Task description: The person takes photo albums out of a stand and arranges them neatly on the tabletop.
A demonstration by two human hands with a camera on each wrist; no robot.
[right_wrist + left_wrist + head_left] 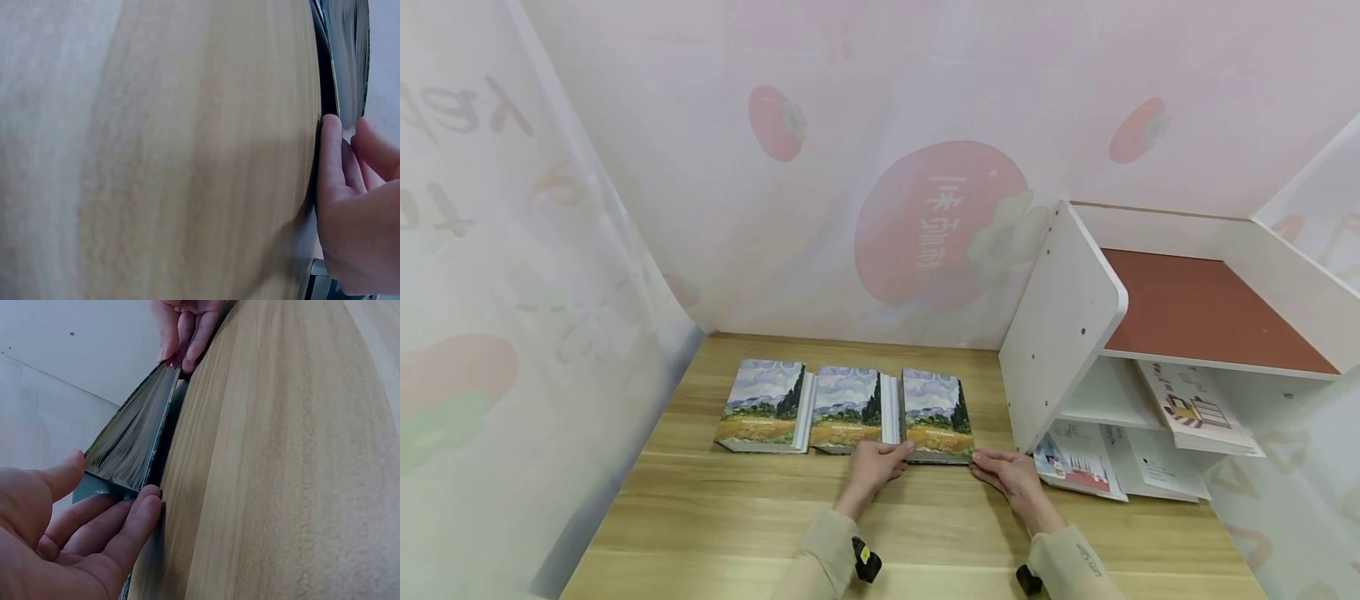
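Beige sleeves frame the near edge of the head view, and beyond them both hands work the near edge of the right-hand book. From the left, 3 thick hardback books with a painted wheat-field-and-cypress cover lie flat in a row on the pale wooden tabletop (715,517): the left book (763,405), the middle book (848,409) and the right-hand book (936,414), each just beside its neighbour.

The left hand (874,467) pinches the near left corner of the right-hand book, thumb on the cover and fingers curled under the bottom board, raising that corner slightly off the wood, as the left wrist view shows. The right hand (1009,473) clamps the near right corner likewise, fingers tucked under the edge.

This book looks heavy and stiff, with rigid boards and a glossy, probably slippery cover; the page block could fan open, so a hold under the bottom board at both corners seems soundest.

To the right stands a white shelf unit with a red-brown top board (1195,308). Its lower compartments hold thin illustrated booklets (1191,408) and loose sheets (1078,462), leaning or lying flat.
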